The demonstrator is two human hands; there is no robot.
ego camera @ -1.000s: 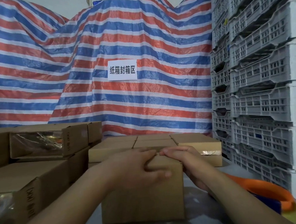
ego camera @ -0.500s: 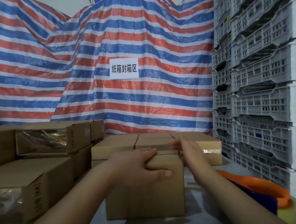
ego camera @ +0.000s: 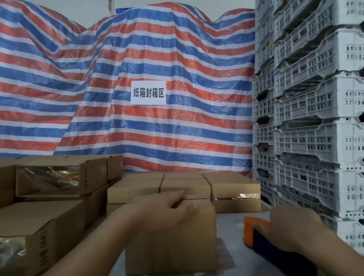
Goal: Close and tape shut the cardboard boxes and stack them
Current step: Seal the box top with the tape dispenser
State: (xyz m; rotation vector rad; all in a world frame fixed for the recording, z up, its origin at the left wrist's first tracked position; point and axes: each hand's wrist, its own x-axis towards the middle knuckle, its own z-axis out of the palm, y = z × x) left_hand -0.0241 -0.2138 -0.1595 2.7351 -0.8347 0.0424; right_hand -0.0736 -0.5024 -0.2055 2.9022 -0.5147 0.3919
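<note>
Head view, box in work: A small cardboard box (ego camera: 170, 235) stood on the grey table (ego camera: 232, 222) close to its near edge, in the middle. Its top flaps were folded down, and no tape was visible on its front.

Head view, left hand: The left hand (ego camera: 168, 205) lay flat on the top of the box, palm down, fingers spread over the seam, not clenched. In my judgement it pressed there so that the flaps would not spring up before the tape came.

Head view, right hand: The right hand (ego camera: 290, 225) was on the tape dispenser (ego camera: 255, 231), an orange and dark blue tool lying on the table just right of the box. The fingers curved over it, but I cannot tell if the grip was already firm.

Head view, sealed boxes: Several shut boxes (ego camera: 186, 185) stood in a row toward the far edge of the table, directly behind the box in work; the rightmost showed shiny tape. More boxes (ego camera: 51, 185) were stacked at the left edge, probably finished ones kept aside.

Head view, background: A striped tarp (ego camera: 129, 77) with a paper sign (ego camera: 148, 92) hung behind, and white plastic crates (ego camera: 325, 106) were piled at the right.

Step in hand: Seemingly, fetching the dispenser; taping and stacking remained.
</note>
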